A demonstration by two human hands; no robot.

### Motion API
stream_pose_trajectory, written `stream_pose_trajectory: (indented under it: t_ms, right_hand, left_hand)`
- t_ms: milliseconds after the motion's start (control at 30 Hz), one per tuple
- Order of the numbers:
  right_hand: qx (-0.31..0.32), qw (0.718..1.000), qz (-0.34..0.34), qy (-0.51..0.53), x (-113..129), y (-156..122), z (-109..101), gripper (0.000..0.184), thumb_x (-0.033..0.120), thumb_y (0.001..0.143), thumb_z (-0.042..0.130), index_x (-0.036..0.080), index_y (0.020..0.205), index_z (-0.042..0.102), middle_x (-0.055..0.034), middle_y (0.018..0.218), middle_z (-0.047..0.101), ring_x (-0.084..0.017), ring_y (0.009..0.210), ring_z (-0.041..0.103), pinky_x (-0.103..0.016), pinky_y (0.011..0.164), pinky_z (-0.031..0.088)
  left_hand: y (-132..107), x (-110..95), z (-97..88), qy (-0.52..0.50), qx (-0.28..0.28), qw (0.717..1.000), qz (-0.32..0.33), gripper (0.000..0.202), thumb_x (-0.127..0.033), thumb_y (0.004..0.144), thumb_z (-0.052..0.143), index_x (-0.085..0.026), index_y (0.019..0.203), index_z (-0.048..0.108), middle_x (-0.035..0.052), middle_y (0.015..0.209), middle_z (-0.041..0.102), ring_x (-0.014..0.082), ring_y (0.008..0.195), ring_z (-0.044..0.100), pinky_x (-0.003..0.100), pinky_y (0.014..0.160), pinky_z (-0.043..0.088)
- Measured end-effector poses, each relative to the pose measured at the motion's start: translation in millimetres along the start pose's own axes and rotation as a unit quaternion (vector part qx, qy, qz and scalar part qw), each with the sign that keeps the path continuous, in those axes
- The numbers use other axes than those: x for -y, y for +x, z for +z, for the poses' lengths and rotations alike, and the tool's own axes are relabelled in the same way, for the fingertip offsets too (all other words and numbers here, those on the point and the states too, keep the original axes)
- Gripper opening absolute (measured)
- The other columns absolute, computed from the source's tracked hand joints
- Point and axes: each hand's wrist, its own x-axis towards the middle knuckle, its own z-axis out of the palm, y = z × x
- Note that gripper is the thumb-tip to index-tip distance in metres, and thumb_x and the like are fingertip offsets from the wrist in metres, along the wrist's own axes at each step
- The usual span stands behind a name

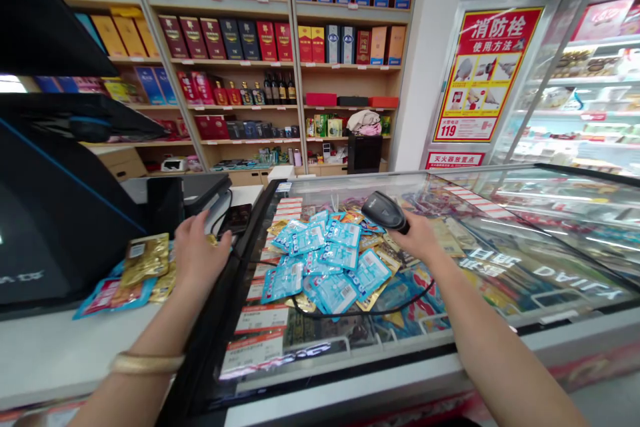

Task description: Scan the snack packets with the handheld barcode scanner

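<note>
My right hand (pixel 416 237) is wrapped round the handle of a black barcode scanner (pixel 384 211), held above the glass lid (pixel 480 213) of a chest freezer. Its head points left, over a loose heap of light-blue snack packets (pixel 320 260) lying on the glass. Gold packets (pixel 385 257) show among and beneath them. A black cable (pixel 360 313) loops across the lid in front of the heap. On the left, my left hand (pixel 203 247) hovers over the counter with its fingers apart. Beside it lies a small pile of gold packets (pixel 146 259); a bit of gold shows behind its fingers.
A large black checkout terminal (pixel 60 213) takes up the left side of the white counter (pixel 65 353). A dark phone-like device (pixel 237 219) lies by the freezer's edge. Shelves of boxed bottles (pixel 230 40) line the back wall. A lit display cooler (pixel 595 93) stands right.
</note>
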Motion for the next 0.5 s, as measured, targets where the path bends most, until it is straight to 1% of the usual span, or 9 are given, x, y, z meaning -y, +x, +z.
stream_pose_trajectory:
  t_ms: [67, 100, 133, 167, 200, 267, 367, 433, 500]
  right_hand:
    - [-0.005, 1.0, -0.008, -0.001, 2.2, -0.5, 0.6, 0.03, 0.03, 0.072, 0.062, 0.021, 0.101, 0.066, -0.0069, 0.089, 0.073, -0.024, 0.084, 0.067, -0.03, 0.074, 0.049]
    - [-0.006, 1.0, -0.013, -0.001, 3.3, -0.7, 1.0, 0.028, 0.03, 0.072, 0.062, 0.021, 0.099, 0.067, -0.0069, 0.088, 0.072, -0.024, 0.084, 0.067, -0.03, 0.074, 0.048]
    - [-0.006, 1.0, -0.019, 0.001, 4.3, -0.9, 1.4, 0.026, 0.03, 0.072, 0.062, 0.02, 0.096, 0.067, -0.007, 0.087, 0.072, -0.024, 0.083, 0.067, -0.03, 0.073, 0.048]
    - [-0.005, 1.0, -0.025, 0.003, 5.2, -1.1, 1.9, 0.024, 0.031, 0.073, 0.061, 0.02, 0.093, 0.067, -0.0071, 0.086, 0.072, -0.024, 0.082, 0.066, -0.03, 0.072, 0.048]
    - [-0.003, 1.0, -0.03, 0.007, 6.0, -1.2, 2.3, 0.023, 0.032, 0.073, 0.061, 0.019, 0.092, 0.066, -0.0072, 0.085, 0.071, -0.024, 0.08, 0.066, -0.03, 0.071, 0.047]
    - [-0.003, 0.999, -0.04, 0.014, 6.9, -1.5, 3.1, 0.023, 0.033, 0.073, 0.06, 0.019, 0.09, 0.067, -0.007, 0.082, 0.07, -0.023, 0.075, 0.065, -0.03, 0.067, 0.046]
    - [-0.008, 0.999, -0.049, 0.016, 7.4, -1.8, 4.1, 0.023, 0.034, 0.073, 0.06, 0.019, 0.088, 0.067, -0.0065, 0.079, 0.07, -0.023, 0.072, 0.063, -0.029, 0.064, 0.044]
    - [-0.008, 0.999, -0.049, 0.013, 7.3, -1.9, 4.8, 0.022, 0.035, 0.072, 0.06, 0.019, 0.087, 0.068, -0.0064, 0.077, 0.07, -0.022, 0.069, 0.063, -0.029, 0.062, 0.043]
    - [-0.006, 0.999, -0.045, 0.013, 7.2, -2.0, 5.5, 0.023, 0.035, 0.072, 0.06, 0.019, 0.086, 0.068, -0.0065, 0.075, 0.069, -0.022, 0.066, 0.062, -0.029, 0.061, 0.042]
  left_hand:
    - [5.9, 28.0, -21.9, 0.089, -0.018, 0.993, -0.075, 0.067, -0.045, 0.073, 0.055, -0.009, 0.129, 0.049, 0.0251, 0.136, 0.045, 0.0421, 0.127, 0.042, 0.059, 0.101, 0.036]
    - [6.5, 41.1, -30.5, 0.125, -0.028, 0.984, -0.124, 0.068, -0.048, 0.072, 0.055, -0.01, 0.128, 0.049, 0.026, 0.138, 0.043, 0.0442, 0.127, 0.041, 0.062, 0.099, 0.035]
    - [5.7, 52.8, -37.1, 0.153, -0.033, 0.974, -0.167, 0.07, -0.051, 0.07, 0.056, -0.009, 0.125, 0.049, 0.0269, 0.14, 0.041, 0.0459, 0.128, 0.039, 0.063, 0.097, 0.035]
    - [4.0, 62.7, -41.7, 0.173, -0.035, 0.965, -0.193, 0.072, -0.055, 0.068, 0.057, -0.009, 0.123, 0.048, 0.0275, 0.14, 0.041, 0.0469, 0.128, 0.038, 0.064, 0.097, 0.034]
    - [1.7, 70.7, -44.4, 0.186, -0.038, 0.961, -0.204, 0.075, -0.06, 0.066, 0.058, -0.009, 0.121, 0.048, 0.0281, 0.14, 0.041, 0.0473, 0.129, 0.037, 0.065, 0.097, 0.032]
    - [-3.3, 80.8, -45.6, 0.198, -0.045, 0.96, -0.191, 0.082, -0.068, 0.062, 0.057, -0.008, 0.116, 0.046, 0.03, 0.138, 0.043, 0.048, 0.128, 0.037, 0.065, 0.099, 0.03]
    - [-6.9, 86.6, -42.5, 0.201, -0.049, 0.96, -0.187, 0.09, -0.078, 0.055, 0.054, -0.008, 0.111, 0.046, 0.0333, 0.136, 0.043, 0.0504, 0.127, 0.037, 0.065, 0.098, 0.03]
    - [-6.4, 88.6, -40.7, 0.198, -0.04, 0.957, -0.206, 0.09, -0.079, 0.051, 0.056, -0.009, 0.107, 0.047, 0.0339, 0.135, 0.043, 0.052, 0.126, 0.037, 0.067, 0.096, 0.031]
    - [-5.4, 90.3, -40.2, 0.194, -0.035, 0.956, -0.216, 0.083, -0.076, 0.051, 0.058, -0.012, 0.103, 0.046, 0.034, 0.134, 0.044, 0.0533, 0.126, 0.037, 0.068, 0.094, 0.031]
